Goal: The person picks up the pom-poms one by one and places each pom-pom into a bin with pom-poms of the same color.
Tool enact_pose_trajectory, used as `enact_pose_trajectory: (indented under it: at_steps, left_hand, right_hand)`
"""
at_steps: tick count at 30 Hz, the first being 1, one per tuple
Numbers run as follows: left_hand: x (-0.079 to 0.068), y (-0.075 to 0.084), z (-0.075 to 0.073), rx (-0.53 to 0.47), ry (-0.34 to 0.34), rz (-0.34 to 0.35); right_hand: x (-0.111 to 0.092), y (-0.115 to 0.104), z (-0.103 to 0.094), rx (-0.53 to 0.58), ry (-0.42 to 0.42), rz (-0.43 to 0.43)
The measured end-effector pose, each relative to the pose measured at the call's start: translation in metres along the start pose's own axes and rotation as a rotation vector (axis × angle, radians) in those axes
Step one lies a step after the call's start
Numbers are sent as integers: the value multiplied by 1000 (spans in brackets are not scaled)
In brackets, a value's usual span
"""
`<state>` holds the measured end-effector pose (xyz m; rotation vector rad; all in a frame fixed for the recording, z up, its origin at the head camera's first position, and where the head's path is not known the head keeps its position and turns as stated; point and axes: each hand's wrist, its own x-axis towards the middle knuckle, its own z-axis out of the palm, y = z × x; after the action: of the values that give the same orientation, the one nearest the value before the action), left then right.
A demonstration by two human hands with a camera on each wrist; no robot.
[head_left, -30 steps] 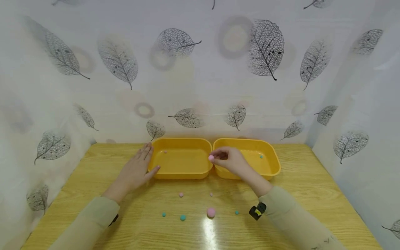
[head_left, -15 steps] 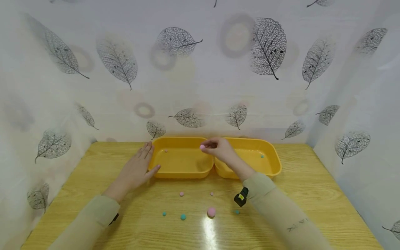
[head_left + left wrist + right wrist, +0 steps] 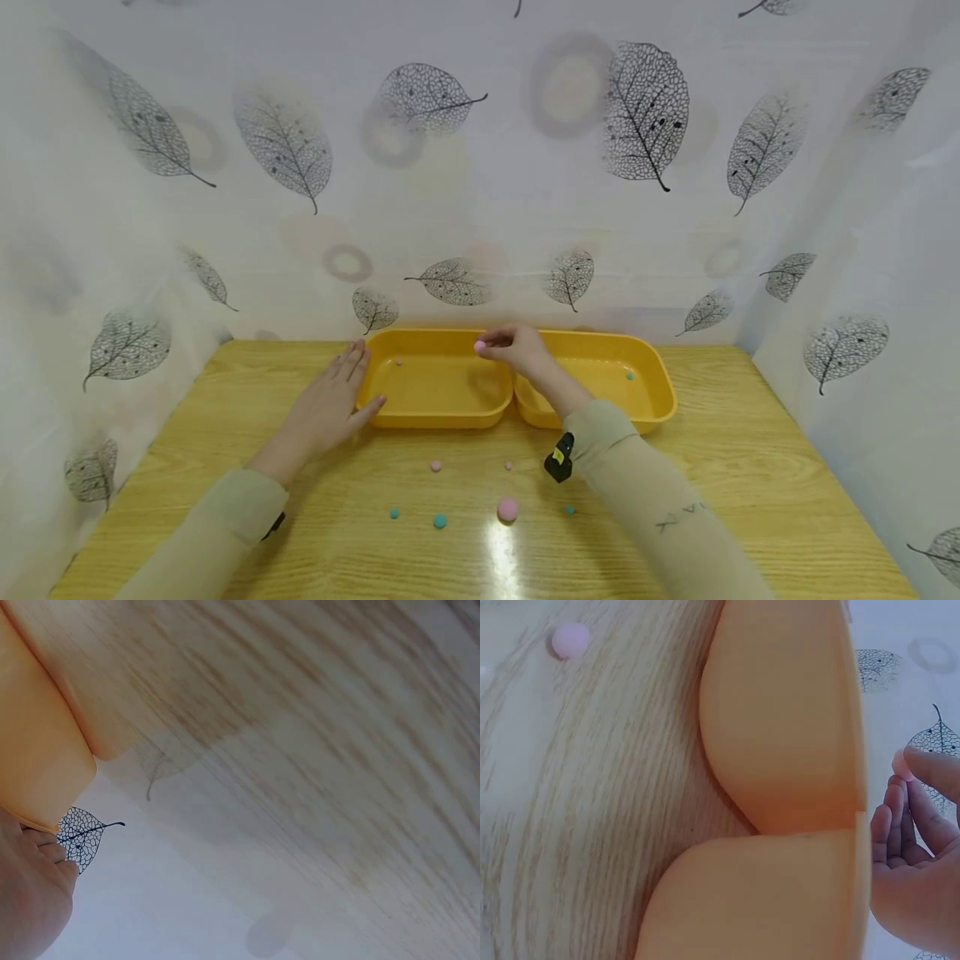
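Observation:
My right hand (image 3: 519, 350) pinches a small pink ball (image 3: 480, 346) between thumb and fingertips, over the right end of the left yellow tray (image 3: 435, 420). The right wrist view also shows the pink ball (image 3: 902, 765) at the fingertips, above the tray rims. My left hand (image 3: 330, 404) rests with straight fingers against that tray's left side, thumb at the front rim. In the left wrist view the left hand (image 3: 34, 889) touches the tray wall (image 3: 45, 720). A tiny pink ball (image 3: 399, 362) lies inside the left tray.
Beside it stands a second yellow tray (image 3: 652, 408) with a teal ball (image 3: 630, 377) inside. On the wooden table in front lie a large pink ball (image 3: 507, 510), smaller pink balls (image 3: 436, 466) and several teal balls (image 3: 440, 521). A leaf-patterned curtain (image 3: 480, 208) hangs behind.
My right hand has moved left and away from me with the pink ball, from the gap between the trays to over the left tray. The left hand has stayed put.

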<state>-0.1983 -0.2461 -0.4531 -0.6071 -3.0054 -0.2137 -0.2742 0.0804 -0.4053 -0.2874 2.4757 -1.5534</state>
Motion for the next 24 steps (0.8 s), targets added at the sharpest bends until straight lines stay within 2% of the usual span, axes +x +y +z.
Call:
enact_pose_trajectory:
  at_steps: [4,11,24]
  left_hand:
    - [0,2,-1,-5,12,6]
    - [-1,2,-2,-10,13,4]
    - [-1,3,-3,-14,10,-2]
  right_hand:
    - [3,4,2,8,9,-12]
    - [4,7,6,-40,12,-54]
    - [5,10,8,-37,31,-57]
